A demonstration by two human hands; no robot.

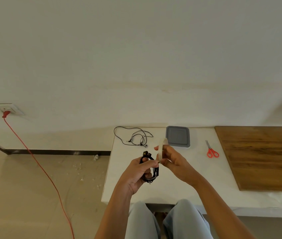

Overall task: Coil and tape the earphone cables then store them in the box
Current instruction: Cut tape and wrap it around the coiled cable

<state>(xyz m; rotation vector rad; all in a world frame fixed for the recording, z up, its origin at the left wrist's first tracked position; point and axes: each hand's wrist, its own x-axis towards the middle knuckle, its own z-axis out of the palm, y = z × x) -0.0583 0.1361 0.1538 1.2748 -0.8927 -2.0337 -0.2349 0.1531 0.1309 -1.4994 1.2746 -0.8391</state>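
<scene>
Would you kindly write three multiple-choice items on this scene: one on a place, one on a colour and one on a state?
1. Where do the orange-handled scissors lie?
A) on the white table, between the grey square lidded box and the wooden board
B) inside the box
C) on the floor

2. What colour is the cord plugged into the wall socket?
A) black
B) red
C) white

3. How is the black earphone cable in the left hand?
A) coiled
B) stretched straight
C) boxed

Answers: 1 A, they rest on bare tabletop; 2 B, plug and cord are red; 3 A, loops bundled in the fingers.
</scene>
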